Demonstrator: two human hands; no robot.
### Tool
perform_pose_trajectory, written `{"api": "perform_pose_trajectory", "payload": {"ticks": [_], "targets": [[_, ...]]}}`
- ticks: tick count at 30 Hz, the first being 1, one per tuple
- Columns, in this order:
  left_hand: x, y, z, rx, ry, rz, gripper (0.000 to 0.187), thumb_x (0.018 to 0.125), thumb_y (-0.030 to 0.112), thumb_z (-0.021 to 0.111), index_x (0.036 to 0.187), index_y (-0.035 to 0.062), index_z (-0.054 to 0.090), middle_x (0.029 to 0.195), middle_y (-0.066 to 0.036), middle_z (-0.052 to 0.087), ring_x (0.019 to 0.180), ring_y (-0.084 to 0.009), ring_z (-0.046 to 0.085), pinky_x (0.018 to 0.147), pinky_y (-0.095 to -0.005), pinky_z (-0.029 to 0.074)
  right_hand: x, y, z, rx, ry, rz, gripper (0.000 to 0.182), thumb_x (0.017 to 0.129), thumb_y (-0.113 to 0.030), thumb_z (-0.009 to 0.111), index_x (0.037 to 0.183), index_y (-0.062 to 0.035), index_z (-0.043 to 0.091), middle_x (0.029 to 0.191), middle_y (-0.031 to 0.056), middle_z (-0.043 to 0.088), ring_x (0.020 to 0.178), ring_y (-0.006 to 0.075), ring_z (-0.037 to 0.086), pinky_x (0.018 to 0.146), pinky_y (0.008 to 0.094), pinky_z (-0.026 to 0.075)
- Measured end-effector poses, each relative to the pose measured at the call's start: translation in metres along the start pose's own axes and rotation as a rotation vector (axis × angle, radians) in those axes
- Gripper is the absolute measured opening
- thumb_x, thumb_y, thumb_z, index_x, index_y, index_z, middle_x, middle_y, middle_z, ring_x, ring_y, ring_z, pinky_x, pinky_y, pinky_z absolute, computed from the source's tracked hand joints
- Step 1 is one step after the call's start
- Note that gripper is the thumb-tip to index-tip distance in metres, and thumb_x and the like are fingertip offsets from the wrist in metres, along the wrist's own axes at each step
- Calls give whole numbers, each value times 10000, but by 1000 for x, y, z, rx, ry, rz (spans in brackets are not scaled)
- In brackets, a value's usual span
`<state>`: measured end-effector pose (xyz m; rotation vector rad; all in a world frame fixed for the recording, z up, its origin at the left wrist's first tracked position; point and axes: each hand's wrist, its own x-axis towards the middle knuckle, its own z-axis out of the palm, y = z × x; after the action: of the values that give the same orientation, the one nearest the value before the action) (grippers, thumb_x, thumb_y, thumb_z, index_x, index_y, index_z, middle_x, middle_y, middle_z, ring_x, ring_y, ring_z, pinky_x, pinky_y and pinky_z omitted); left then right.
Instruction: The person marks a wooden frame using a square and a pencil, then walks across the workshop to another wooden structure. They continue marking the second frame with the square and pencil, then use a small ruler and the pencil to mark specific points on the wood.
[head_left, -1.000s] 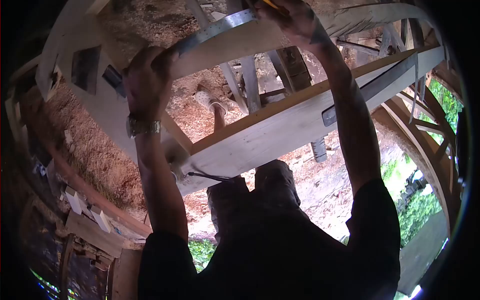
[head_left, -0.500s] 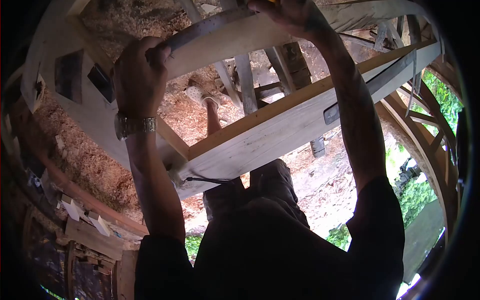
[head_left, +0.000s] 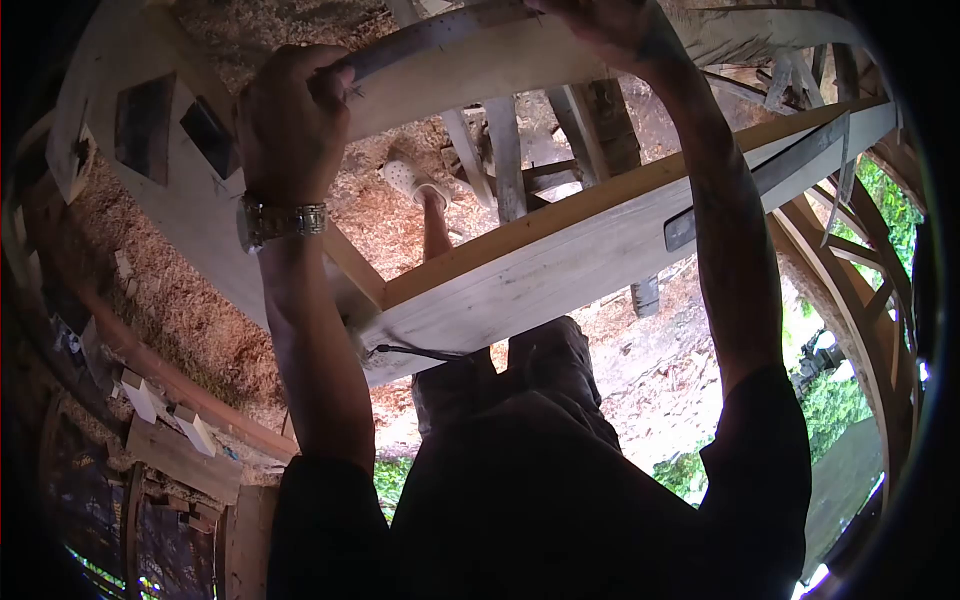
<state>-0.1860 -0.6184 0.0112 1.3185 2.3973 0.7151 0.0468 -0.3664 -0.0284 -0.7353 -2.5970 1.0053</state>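
A long, thin dark strip (head_left: 445,38) lies along the far edge of a pale curved board (head_left: 480,82). My left hand (head_left: 292,125), with a metal-banded wristwatch (head_left: 285,222), is closed at the strip's left end, thumb pressed near the tip. At the top of the view, my right hand (head_left: 612,30) reaches to the strip's other end. Its fingers are partly cut off by the view's edge, so I cannot tell what they grip. A pale plank (head_left: 530,275) with a brown inner rail (head_left: 540,215) crosses in front of my body.
A flat dark-grey blade-like piece (head_left: 765,180) rests on the plank beside my right forearm. Wood shavings (head_left: 200,330) cover the ground. A person's foot in a light clog (head_left: 412,180) shows inside the frame. Curved ribs (head_left: 840,270) stand at the right, small wood blocks (head_left: 140,395) at the left.
The view has shifted slightly, and both hands sit a little higher and farther right in it. My left hand stays at the strip's end. An orange bit by my right hand has left view.
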Motion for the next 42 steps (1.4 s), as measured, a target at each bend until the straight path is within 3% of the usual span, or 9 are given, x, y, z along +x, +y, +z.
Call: {"api": "perform_pose_trajectory", "payload": {"ticks": [2,14,18,21,27,33,36,39,42], "targets": [[1,-1,1,-4,-4,-14,131,908,128,773,1031,103,807,939,-151,794,890,-359,777,842,-463,585,-3,6,7,121,16,48,265,986,-249,794,1081,-2,792,909,171,798,790,252,775,686,382,588],[5,-6,2,23,7,37,145,899,134,753,1024,104,820,974,-140,800,916,-355,775,878,-465,591,-1,-9,-7,-60,-61,75,300,981,-253,813,1072,32,781,850,173,774,759,220,756,667,366,577],[3,-3,4,41,33,4,131,889,123,745,991,101,824,977,-123,804,920,-339,778,883,-457,600,1,-13,-6,74,1,-40,267,971,-227,812,1048,27,782,835,167,767,749,217,751,660,367,570],[2,-2,5,52,57,10,118,886,120,743,972,109,823,981,-113,806,921,-332,778,882,-460,603,2,-21,-12,-116,-16,-64,249,975,-225,806,1048,13,793,852,145,783,748,206,750,665,360,576],[2,-5,8,75,78,21,112,883,117,739,959,122,822,967,-103,805,907,-329,780,874,-472,603,2,-29,-11,-20,-63,155,231,981,-221,794,1083,-14,810,900,141,806,755,190,750,679,351,581],[1,-3,9,31,62,-68,101,892,137,740,955,141,819,971,-91,805,904,-325,779,866,-473,606,2,-22,-8,33,-16,38,227,966,-221,800,1070,-20,818,861,145,793,720,181,721,663,361,570],[1,-4,10,24,59,-65,97,897,150,745,957,156,820,966,-83,803,894,-323,778,856,-472,610,1,-26,-10,2,-41,171,232,953,-233,810,1065,-29,822,855,153,788,715,189,728,642,374,555],[0,-8,13,72,109,14,93,899,162,753,960,169,824,955,-69,799,878,-315,773,840,-475,610,1,-21,-10,16,-56,147,243,948,-253,812,1065,-41,829,832,159,782,696,191,729,616,381,537],[0,-8,15,88,118,-6,95,901,159,755,959,182,826,953,-61,793,879,-316,764,831,-479,606,1,-28,-12,3,-91,258,248,965,-265,780,1072,-43,809,888,159,779,758,242,744,665,400,547]]}}
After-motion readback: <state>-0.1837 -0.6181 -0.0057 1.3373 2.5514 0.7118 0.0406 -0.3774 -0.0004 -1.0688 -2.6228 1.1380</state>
